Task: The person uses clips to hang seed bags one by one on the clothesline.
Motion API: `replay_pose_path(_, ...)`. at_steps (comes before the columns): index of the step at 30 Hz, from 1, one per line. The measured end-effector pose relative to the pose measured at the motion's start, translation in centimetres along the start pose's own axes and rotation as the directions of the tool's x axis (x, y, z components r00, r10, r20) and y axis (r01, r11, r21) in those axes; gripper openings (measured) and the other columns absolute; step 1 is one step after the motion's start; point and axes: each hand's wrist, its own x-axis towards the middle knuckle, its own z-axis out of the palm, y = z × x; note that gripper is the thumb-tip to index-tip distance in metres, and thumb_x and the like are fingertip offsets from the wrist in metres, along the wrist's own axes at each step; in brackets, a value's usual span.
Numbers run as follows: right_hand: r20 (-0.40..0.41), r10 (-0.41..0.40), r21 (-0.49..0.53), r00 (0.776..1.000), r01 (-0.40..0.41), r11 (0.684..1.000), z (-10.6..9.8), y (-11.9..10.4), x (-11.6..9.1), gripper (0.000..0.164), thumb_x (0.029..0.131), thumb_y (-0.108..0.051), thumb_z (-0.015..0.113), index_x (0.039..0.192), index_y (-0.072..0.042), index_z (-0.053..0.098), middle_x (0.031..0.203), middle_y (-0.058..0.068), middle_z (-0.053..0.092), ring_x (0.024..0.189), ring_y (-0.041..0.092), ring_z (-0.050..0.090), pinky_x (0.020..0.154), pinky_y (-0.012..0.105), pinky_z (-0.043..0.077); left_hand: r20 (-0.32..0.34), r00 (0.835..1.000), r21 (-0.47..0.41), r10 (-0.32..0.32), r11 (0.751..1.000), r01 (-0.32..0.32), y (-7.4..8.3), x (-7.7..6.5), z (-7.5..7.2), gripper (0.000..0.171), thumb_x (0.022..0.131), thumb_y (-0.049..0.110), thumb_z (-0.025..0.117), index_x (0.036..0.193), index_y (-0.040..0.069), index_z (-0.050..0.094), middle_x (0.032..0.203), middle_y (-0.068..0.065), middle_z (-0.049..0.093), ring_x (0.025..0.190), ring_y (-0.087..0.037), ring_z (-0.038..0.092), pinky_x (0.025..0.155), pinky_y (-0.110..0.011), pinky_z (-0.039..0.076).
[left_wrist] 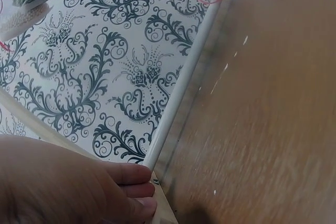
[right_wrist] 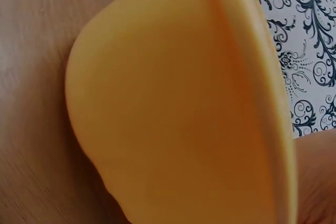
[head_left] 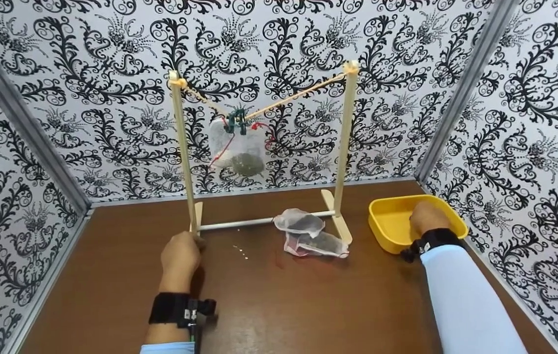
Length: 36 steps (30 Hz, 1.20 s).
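My left hand [head_left: 181, 255] grips the foot of a wooden stand [head_left: 184, 147] at its left post. In the left wrist view, the fingers and thumb close beside the end of the stand's white rod [left_wrist: 181, 82]. My right hand [head_left: 429, 218] reaches into a yellow tray [head_left: 382, 236], its fingers hidden. The right wrist view is mostly filled by the tray's outer wall [right_wrist: 173, 103]. Green clothespins [head_left: 237, 122] clip filled mesh drawstring pouches [head_left: 248, 162] to the string [head_left: 298, 96] between the posts, which sags under them.
Two more mesh pouches, an upper one [head_left: 301, 222] and a lower one [head_left: 323, 244], lie near the stand's right foot, with red cords trailing on the brown table [head_left: 308, 305]. Small white bits [head_left: 240, 251] are scattered before the rod. Patterned walls [head_left: 126, 123] enclose the back and sides.
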Motion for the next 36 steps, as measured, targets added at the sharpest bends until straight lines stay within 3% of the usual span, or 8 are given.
replay_pose_path(5, -0.015, 0.050, -0.017, 0.999, -0.050, 0.999, 1.2, 0.8, 2.0, 0.014, 0.089, -0.002, 0.060, 0.089, 0.002, 0.073, 0.107, 0.037, 0.072, 0.100, 0.058, 0.067, 0.096, 0.098, 0.044, -0.026, 1.000, -0.005, 0.008, 1.000, -0.008, -0.1, -0.1, 0.3, 0.019, 0.099, 0.009, 0.080, 0.112, 0.016, 0.090, 0.117, -0.021, 0.085, 0.103, -0.049, 0.080, 0.086, -0.067, 0.065)
replay_pose_path(9, 0.019, 0.045, -0.001, 0.999, -0.045, 0.999, 0.8, 0.4, 2.2, 0.020, 0.092, -0.009, 0.060, 0.092, 0.005, 0.075, 0.120, 0.044, 0.071, 0.114, 0.070, 0.064, 0.099, 0.109, 0.027, -0.023, 1.000, -0.001, 0.009, 1.000, -0.009, -0.1, -0.2, 0.3, 0.022, 0.098, 0.006, 0.078, 0.114, 0.016, 0.090, 0.119, -0.022, 0.085, 0.104, -0.050, 0.080, 0.086, -0.068, 0.065)
replay_pose_path(14, 0.047, 0.026, 0.108, 0.999, -0.031, 0.994, -1.6, -1.9, 0.6, 0.041, 0.108, -0.024, 0.059, 0.131, 0.008, 0.072, 0.148, 0.040, 0.064, 0.136, 0.069, 0.058, 0.114, 0.100, 0.029, 0.001, 1.000, -0.006, -0.009, 1.000, 0.009, 0.0, -0.2, 0.3, 0.023, 0.099, 0.007, 0.076, 0.115, 0.017, 0.090, 0.120, -0.021, 0.085, 0.103, -0.049, 0.080, 0.084, -0.066, 0.065)
replay_pose_path(19, -0.090, -0.093, 0.347, 0.992, 0.118, 0.930, -3.5, -5.4, -1.3, 0.055, 0.118, -0.031, 0.057, 0.161, 0.004, 0.055, 0.153, 0.037, 0.064, 0.140, 0.058, 0.063, 0.125, 0.072, 0.045, 0.012, 1.000, 0.014, 0.002, 1.000, -0.002, 0.4, -0.3, 0.3, 0.028, 0.100, 0.001, 0.075, 0.120, 0.014, 0.089, 0.122, -0.022, 0.084, 0.107, -0.049, 0.080, 0.087, -0.066, 0.066)
replay_pose_path(23, -0.124, -0.111, 0.605, 0.986, 0.164, 0.780, -4.0, -10.0, -3.1, 0.055, 0.119, -0.034, 0.058, 0.164, -0.003, 0.056, 0.162, 0.031, 0.061, 0.123, 0.045, 0.073, 0.111, 0.054, 0.062, 0.003, 1.000, 0.028, 0.007, 1.000, -0.007, 0.6, -0.5, 0.3, 0.028, 0.100, 0.001, 0.077, 0.124, 0.012, 0.088, 0.126, -0.022, 0.084, 0.111, -0.050, 0.080, 0.093, -0.066, 0.065)
replay_pose_path(27, -0.051, -0.129, 0.849, 0.990, 0.111, 0.517, -3.0, -15.1, -4.8, 0.051, 0.118, -0.032, 0.062, 0.161, -0.005, 0.058, 0.150, 0.018, 0.067, 0.107, 0.016, 0.070, 0.090, 0.031, 0.065, -0.004, 1.000, 0.039, 0.007, 0.999, -0.007, 0.8, -0.7, 0.1, 0.026, 0.100, 0.003, 0.077, 0.123, 0.010, 0.088, 0.124, -0.023, 0.084, 0.110, -0.049, 0.080, 0.092, -0.066, 0.065)
replay_pose_path(31, -0.038, -0.224, 0.953, 0.974, 0.102, 0.285, -0.8, -19.5, -6.1, 0.036, 0.116, -0.018, 0.066, 0.146, 0.002, 0.062, 0.119, 0.005, 0.074, 0.101, 0.015, 0.074, 0.089, 0.031, 0.067, -0.012, 1.000, 0.061, 0.015, 0.998, -0.014, 1.2, -0.7, 0.2, 0.022, 0.100, 0.010, 0.078, 0.120, 0.008, 0.087, 0.122, -0.025, 0.083, 0.108, -0.050, 0.079, 0.091, -0.066, 0.065)
replay_pose_path(36, -0.059, -0.328, 0.979, 0.943, 0.118, 0.164, 1.9, -24.2, -8.0, 0.020, 0.109, -0.004, 0.070, 0.129, 0.000, 0.068, 0.105, 0.004, 0.072, 0.093, 0.019, 0.074, 0.083, 0.030, 0.068, 0.014, 1.000, 0.086, 0.021, 0.996, -0.023, 2.1, -0.8, -0.4, 0.024, 0.100, 0.021, 0.080, 0.119, 0.007, 0.085, 0.120, -0.026, 0.083, 0.108, -0.050, 0.079, 0.090, -0.065, 0.064)
